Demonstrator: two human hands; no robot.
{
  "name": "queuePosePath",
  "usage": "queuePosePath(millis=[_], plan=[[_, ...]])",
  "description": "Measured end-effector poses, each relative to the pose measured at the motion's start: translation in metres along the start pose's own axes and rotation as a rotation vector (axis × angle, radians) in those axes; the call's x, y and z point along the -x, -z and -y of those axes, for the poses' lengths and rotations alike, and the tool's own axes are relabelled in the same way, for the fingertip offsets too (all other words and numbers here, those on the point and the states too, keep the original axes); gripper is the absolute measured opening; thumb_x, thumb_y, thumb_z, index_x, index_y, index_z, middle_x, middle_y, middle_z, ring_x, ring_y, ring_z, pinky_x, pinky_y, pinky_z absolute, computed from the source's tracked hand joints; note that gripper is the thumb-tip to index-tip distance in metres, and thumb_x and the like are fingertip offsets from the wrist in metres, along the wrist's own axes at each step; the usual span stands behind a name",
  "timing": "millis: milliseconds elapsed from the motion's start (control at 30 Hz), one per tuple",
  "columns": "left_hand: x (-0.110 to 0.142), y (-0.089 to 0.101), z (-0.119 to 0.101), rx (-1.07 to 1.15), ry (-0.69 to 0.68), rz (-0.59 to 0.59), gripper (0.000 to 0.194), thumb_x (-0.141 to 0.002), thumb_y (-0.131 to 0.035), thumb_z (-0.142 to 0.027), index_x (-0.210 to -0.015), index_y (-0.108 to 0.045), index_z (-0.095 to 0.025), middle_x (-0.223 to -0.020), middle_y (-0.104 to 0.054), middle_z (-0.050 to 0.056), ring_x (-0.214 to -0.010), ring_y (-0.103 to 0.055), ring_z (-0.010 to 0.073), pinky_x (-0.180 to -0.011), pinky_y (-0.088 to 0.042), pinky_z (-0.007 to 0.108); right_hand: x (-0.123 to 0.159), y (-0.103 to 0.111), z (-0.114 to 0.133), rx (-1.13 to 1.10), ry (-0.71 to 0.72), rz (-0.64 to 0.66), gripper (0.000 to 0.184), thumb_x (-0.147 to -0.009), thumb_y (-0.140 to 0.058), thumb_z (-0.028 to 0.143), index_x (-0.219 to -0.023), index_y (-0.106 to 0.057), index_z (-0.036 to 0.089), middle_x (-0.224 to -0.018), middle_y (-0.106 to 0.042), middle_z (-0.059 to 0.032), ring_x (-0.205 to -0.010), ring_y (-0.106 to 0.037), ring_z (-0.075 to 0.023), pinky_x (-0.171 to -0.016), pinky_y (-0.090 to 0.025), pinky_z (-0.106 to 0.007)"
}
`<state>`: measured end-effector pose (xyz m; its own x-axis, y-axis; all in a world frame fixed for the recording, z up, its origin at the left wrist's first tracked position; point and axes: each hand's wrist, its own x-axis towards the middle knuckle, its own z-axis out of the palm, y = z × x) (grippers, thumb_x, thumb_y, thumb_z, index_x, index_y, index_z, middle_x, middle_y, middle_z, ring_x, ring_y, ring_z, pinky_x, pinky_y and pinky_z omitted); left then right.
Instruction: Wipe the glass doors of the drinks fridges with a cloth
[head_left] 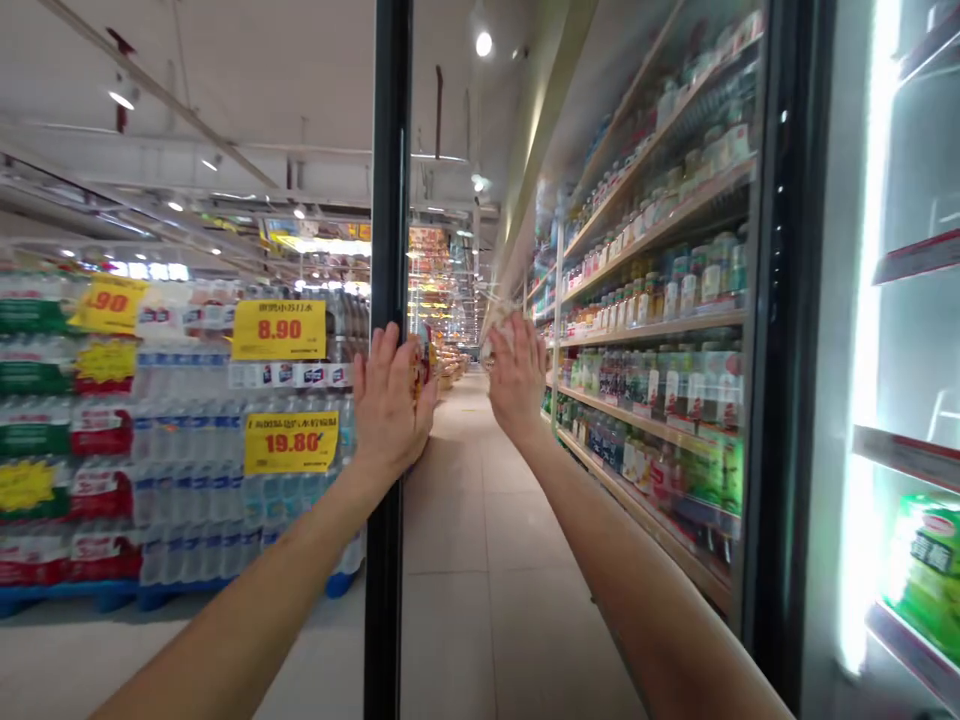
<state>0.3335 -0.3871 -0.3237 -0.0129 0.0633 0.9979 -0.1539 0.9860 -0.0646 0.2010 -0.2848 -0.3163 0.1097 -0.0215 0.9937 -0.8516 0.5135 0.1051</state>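
We have the left hand (390, 405) open against the black door frame (384, 610), fingers extended, seemingly steadying the glass door (544, 590). Our right hand (519, 385) lies over what looks like a pale crumpled cloth (496, 322) at the glass; we cannot tell whether that grip closes on it. We judge this as pressing the cloth to the pane, which calls for flat fingers and even pressure.

Hands (519, 375): two. Glass door (390, 250): one. Yellow price signs (279, 329): three. Yellow starburst labels (106, 361): two. Bottles (690, 292): many.
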Motion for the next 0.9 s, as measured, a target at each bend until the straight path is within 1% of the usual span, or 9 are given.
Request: queuePosePath(millis=[167, 233, 367, 433, 533, 567, 667, 733, 900], plan=[[-0.011, -0.004, 0.015, -0.032, 0.044, 0.014, 0.051, -0.086, -0.036, -0.036, -0.134, -0.032, -0.020, -0.145, -0.027, 0.011, -0.136, -0.020, 0.0225, -0.110, -0.013, 0.047, -0.011, -0.003, 0.009, -0.054, 0.550, 0.235, 0.038, -0.088, -0.038, 0.019, -0.125, -0.047, 0.025, -0.142, -0.037, -0.0009, -0.135, -0.023, -0.0193, -0.110, -0.025, -0.042], [-0.013, -0.004, 0.016, -0.028, 0.035, 0.019, 0.050, -0.087, -0.035, -0.036, -0.134, -0.033, -0.020, -0.145, -0.028, 0.011, -0.136, -0.020, 0.0221, -0.110, -0.013, 0.046, -0.029, -0.003, 0.002, -0.008, 0.439, 0.215, 0.039, -0.088, -0.038, 0.017, -0.126, -0.046, 0.025, -0.143, -0.035, -0.0023, -0.135, -0.024, -0.0213, -0.109, -0.025, -0.044], [-0.021, -0.006, 0.008, -0.016, 0.003, 0.012, 0.051, -0.086, -0.037, -0.038, -0.133, -0.034, -0.020, -0.145, -0.029, 0.010, -0.136, -0.020, 0.0219, -0.110, -0.013, 0.045, -0.061, 0.000, -0.017, 0.103, -0.044, 0.077, 0.042, -0.087, -0.038, 0.014, -0.128, -0.044, 0.023, -0.146, -0.027, -0.0065, -0.136, -0.020, -0.0264, -0.108, -0.023, -0.050], [-0.026, -0.009, 0.002, -0.004, -0.009, 0.010, 0.051, -0.086, -0.037, -0.037, -0.134, -0.034, -0.020, -0.145, -0.028, 0.010, -0.136, -0.020, 0.0216, -0.111, -0.013, 0.045, -0.059, 0.002, -0.021, 0.085, 0.033, 0.095, 0.042, -0.086, -0.039, 0.015, -0.127, -0.045, 0.025, -0.146, -0.028, -0.0048, -0.136, -0.020, -0.0249, -0.109, -0.023, -0.049], [-0.034, -0.015, -0.004, 0.003, -0.026, 0.017, 0.050, -0.086, -0.037, -0.036, -0.133, -0.034, -0.019, -0.145, -0.029, 0.010, -0.136, -0.020, 0.0216, -0.110, -0.013, 0.045, -0.047, 0.006, -0.031, 0.018, 0.365, 0.189, 0.041, -0.085, -0.042, 0.017, -0.124, -0.047, 0.030, -0.143, -0.034, -0.0004, -0.135, -0.023, -0.0207, -0.108, -0.025, -0.044], [-0.036, -0.016, -0.006, -0.001, -0.035, 0.024, 0.050, -0.086, -0.038, -0.035, -0.133, -0.035, -0.019, -0.145, -0.029, 0.011, -0.136, -0.020, 0.0217, -0.110, -0.013, 0.046, -0.044, 0.008, -0.038, 0.020, 0.364, 0.177, 0.041, -0.085, -0.042, 0.017, -0.124, -0.047, 0.030, -0.143, -0.035, -0.0009, -0.134, -0.025, -0.0207, -0.107, -0.026, -0.045], [-0.040, -0.021, -0.011, -0.022, -0.062, 0.051, 0.050, -0.085, -0.038, -0.034, -0.132, -0.036, -0.018, -0.144, -0.030, 0.011, -0.136, -0.021, 0.0222, -0.110, -0.012, 0.046, -0.043, 0.017, -0.065, 0.082, -0.003, -0.035, 0.042, -0.085, -0.041, 0.017, -0.125, -0.048, 0.026, -0.142, -0.035, -0.0072, -0.133, -0.028, -0.0244, -0.104, -0.029, -0.050], [-0.041, -0.025, -0.016, -0.026, -0.072, 0.062, 0.050, -0.085, -0.038, -0.035, -0.132, -0.036, -0.017, -0.144, -0.029, 0.012, -0.136, -0.021, 0.0223, -0.110, -0.012, 0.046, -0.041, 0.024, -0.079, 0.098, -0.132, -0.134, 0.041, -0.085, -0.041, 0.017, -0.125, -0.048, 0.026, -0.143, -0.034, -0.0083, -0.133, -0.027, -0.0251, -0.102, -0.029, -0.051], [-0.040, -0.046, -0.035, -0.007, -0.093, 0.112, 0.050, -0.085, -0.038, -0.036, -0.132, -0.036, -0.018, -0.145, -0.029, 0.011, -0.136, -0.020, 0.0227, -0.110, -0.011, 0.047, -0.024, 0.038, -0.100, 0.041, 0.376, 0.166, 0.040, -0.084, -0.044, 0.016, -0.121, -0.051, 0.030, -0.140, -0.040, -0.0023, -0.134, -0.027, -0.0178, -0.107, -0.026, -0.043]])
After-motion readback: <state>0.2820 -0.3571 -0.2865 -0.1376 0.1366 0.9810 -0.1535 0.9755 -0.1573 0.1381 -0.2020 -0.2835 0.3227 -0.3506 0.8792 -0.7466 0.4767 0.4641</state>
